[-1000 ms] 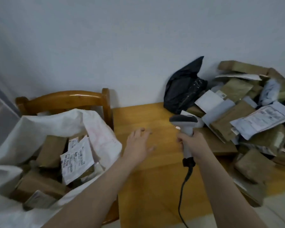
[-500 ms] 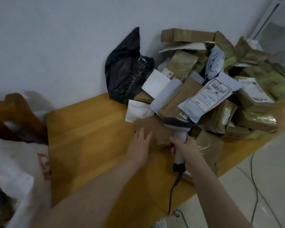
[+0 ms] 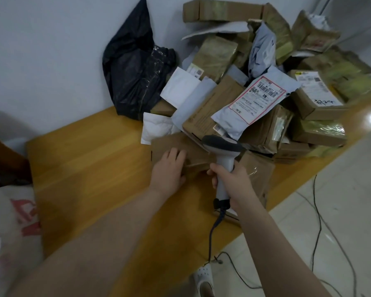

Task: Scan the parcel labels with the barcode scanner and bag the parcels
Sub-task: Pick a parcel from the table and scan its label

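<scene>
My left hand (image 3: 169, 170) lies flat on the parcel (image 3: 165, 144) at the pile's (image 3: 255, 99) seven o'clock; my right hand (image 3: 231, 181) grips the scanner (image 3: 222, 146). The parcel looks thin, stiff, light: I'd pinch its near edge.

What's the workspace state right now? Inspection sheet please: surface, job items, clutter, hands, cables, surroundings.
Surface: wooden table, with parcels heaped on its right part.
Job's things: barcode scanner in the right hand; flat brown parcel under the left hand, at the foot of the parcel pile; white sack at the left edge, blurred.
Clutter: black plastic bag against the white wall, beside the pile.
Hands: left hand rests on the flat brown parcel; right hand grips the scanner's handle.
Cables: scanner cable hangs from the handle toward the tiled floor; thin cables lie on that floor.
Surroundings: one white shoe by the table.
</scene>
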